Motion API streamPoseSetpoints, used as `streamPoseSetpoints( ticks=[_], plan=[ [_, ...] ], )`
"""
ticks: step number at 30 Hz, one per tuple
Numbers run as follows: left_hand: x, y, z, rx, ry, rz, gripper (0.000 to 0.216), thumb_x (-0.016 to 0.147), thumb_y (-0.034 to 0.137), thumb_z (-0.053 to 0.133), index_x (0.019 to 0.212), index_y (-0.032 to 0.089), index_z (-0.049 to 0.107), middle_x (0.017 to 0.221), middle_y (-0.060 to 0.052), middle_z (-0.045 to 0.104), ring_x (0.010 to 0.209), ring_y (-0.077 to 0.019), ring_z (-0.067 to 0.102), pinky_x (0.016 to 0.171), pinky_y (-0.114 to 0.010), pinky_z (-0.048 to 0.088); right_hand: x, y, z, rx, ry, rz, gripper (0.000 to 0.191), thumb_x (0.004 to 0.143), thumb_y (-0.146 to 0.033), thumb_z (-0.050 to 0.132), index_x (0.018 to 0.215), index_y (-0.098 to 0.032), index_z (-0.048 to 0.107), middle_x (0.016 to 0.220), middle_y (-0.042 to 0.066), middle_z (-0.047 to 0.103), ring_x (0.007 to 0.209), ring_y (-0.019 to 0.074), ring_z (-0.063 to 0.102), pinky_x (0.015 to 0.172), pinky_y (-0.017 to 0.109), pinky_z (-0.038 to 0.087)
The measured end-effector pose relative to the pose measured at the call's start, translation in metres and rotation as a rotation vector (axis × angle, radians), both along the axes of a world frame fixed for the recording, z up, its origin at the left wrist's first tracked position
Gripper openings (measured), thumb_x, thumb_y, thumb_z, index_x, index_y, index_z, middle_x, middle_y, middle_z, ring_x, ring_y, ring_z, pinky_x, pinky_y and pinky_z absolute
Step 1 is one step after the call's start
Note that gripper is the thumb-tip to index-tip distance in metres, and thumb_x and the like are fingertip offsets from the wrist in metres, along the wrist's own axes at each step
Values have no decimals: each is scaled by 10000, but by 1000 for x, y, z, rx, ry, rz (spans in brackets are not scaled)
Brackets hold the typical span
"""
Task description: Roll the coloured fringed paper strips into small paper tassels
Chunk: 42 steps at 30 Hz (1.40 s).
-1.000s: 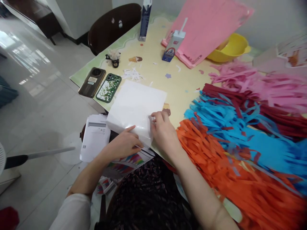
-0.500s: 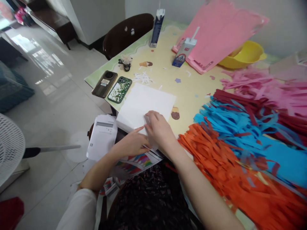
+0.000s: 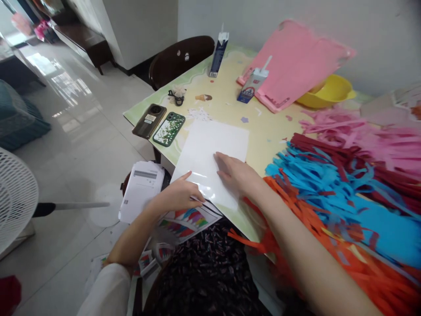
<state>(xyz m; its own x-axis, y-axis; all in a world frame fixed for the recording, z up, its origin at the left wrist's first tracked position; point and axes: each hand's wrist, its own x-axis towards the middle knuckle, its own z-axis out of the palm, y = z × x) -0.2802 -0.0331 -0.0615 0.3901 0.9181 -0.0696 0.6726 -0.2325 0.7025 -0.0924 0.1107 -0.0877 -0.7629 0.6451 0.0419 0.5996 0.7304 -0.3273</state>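
One right hand (image 3: 239, 174), fingers unclenched, apparently smooths the white sheet (image 3: 217, 138), calling next for even pressure; left hand (image 3: 179, 193), grasp unclear.

From my end the feed is moderately bright and soft, with light from the upper left glaring off the floor (image 3: 88, 140). I get small glints along the white sheet (image 3: 213, 140) and a faint shadow beneath the right hand (image 3: 241, 175). Fine detail smears; the fan (image 3: 16, 193) stretches at the edge.
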Motion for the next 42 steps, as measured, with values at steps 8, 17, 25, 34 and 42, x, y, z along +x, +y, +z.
streamPoseSetpoints(
  ticks=[8, 17, 25, 34, 42],
  plan=[
    [5, 3, -2, -21, 35, 6, 94, 855, 186, 658, 869, 197, 751, 918, -3, 784, 894, -137, 714, 1250, -475, 104, -69, -8, 13, -42, 163, 42, 428, 871, -51, 418, 1286, -111, 499, 1276, 177, 598, 1058, 252, 652, 888, 355, 525],
    [5, 4, -4, -28, 53, 22, 96, 848, 188, 662, 863, 199, 757, 889, 4, 780, 883, -142, 716, 1257, -456, 80, -95, -16, 33, 2, -114, 98, 335, 926, -41, 372, 1228, -76, 512, 1161, 183, 589, 1059, 279, 585, 849, 331, 457],
    [6, 6, -2, -70, 83, 37, 95, 845, 189, 668, 870, 209, 758, 919, 7, 781, 909, -140, 715, 1258, -434, 101, -93, -9, 35, 9, -130, 147, 326, 941, -38, 357, 1224, -81, 513, 1164, 176, 595, 1078, 271, 558, 893, 338, 431],
    [7, 6, -4, -76, 87, 59, 100, 845, 205, 668, 878, 208, 762, 905, 9, 781, 873, -141, 715, 1255, -442, 122, -93, -3, 29, 28, -121, 195, 314, 954, -69, 370, 1238, -83, 505, 1171, 172, 578, 1014, 253, 562, 864, 328, 443],
    [9, 7, 3, -88, 95, 65, 107, 843, 190, 662, 880, 190, 763, 924, -7, 785, 907, -149, 720, 1256, -428, 111, -92, -4, 34, 47, -136, 221, 322, 969, -92, 373, 1263, -82, 503, 1208, 178, 563, 1033, 267, 557, 866, 335, 449]
  ],
)
